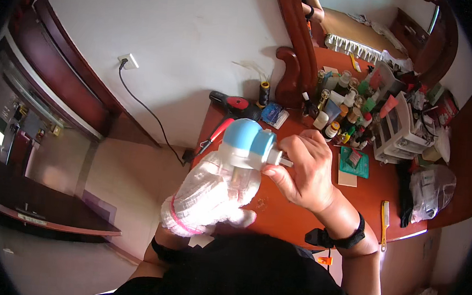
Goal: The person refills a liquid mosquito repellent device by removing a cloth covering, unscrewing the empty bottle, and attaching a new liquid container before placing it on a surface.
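A plug-in liquid vaporizer with a light blue domed top (242, 134), a white lower body and a clear bottle (239, 181) is held up over the near side of the dresser. My left hand (204, 197), in a white knitted glove with a pink cuff line, is closed round the clear bottle from below. At the vaporizer's right side, my bare right hand (306, 172) pinches the white plug end between thumb and fingers. A plug prong (286, 162) sticks out beside the thumb. The glove hides part of the bottle.
On the reddish dresser (281, 206) lie a black-and-red hair dryer (236, 106), a thread spool (263, 94) and a blue packet (274, 115). Crowded bottles (341, 111), a white drawer unit (401, 130), a green packet (354, 162) and a yellow comb (384, 226) stand or lie rightward. A black cord (153, 110) hangs from the wall socket (128, 61).
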Tool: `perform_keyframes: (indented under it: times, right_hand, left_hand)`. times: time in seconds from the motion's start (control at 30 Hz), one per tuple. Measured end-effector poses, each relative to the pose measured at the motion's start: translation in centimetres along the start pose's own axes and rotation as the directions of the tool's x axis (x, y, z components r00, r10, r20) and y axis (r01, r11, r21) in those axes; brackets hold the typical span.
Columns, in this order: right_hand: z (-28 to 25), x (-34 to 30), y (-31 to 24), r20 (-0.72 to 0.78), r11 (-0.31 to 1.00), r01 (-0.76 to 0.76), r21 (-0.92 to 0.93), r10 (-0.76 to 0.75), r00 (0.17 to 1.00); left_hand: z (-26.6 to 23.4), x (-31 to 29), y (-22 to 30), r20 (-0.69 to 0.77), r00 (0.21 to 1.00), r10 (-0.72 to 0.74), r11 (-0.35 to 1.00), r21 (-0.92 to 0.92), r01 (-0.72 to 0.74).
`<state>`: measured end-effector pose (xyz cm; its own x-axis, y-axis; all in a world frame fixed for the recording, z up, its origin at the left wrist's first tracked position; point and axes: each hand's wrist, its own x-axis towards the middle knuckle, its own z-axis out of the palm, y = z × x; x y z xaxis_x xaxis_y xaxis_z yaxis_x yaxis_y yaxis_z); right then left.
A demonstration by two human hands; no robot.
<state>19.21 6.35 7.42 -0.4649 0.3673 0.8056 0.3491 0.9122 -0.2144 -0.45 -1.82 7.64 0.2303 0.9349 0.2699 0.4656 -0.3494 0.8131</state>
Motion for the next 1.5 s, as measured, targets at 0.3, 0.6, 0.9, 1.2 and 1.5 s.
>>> perform_keyframes:
  times: [0.3,0.6,0.9,1.2,1.5]
  right_hand:
    - [-1.1,2.1,-0.7,0.007,0.996,0.086,-0.009,-0.086,0.996]
    - [-2.9,5.1,-0.7,0.165,0.985,0.005,0.17,-0.034,0.986]
    - [-2.8,5.4,-0.8,0.306,0.781,-0.265,0.566,0.1,0.947]
    - [-3.4,6.9,-1.8,0.434,0.353,-0.482,0.802,0.209,0.876]
    - [-2.9,6.7,-0.6,0.452,0.35,-0.536,0.768,0.295,0.842]
  left_hand:
    - [-0.6,0.2,0.9,-0.075,0.988,-0.137,0.955,-0.276,0.112]
    - [-1.4,-0.1,2.4,-0.093,0.969,-0.228,0.891,-0.422,0.169]
    - [-1.9,-0.5,3.3,-0.127,0.956,-0.266,0.86,-0.48,0.175]
    - [-1.5,-0.5,4.6,-0.126,0.932,-0.34,0.784,-0.585,0.208]
    - [-2.0,-0.1,4.7,-0.205,0.921,-0.332,0.815,-0.553,0.171]
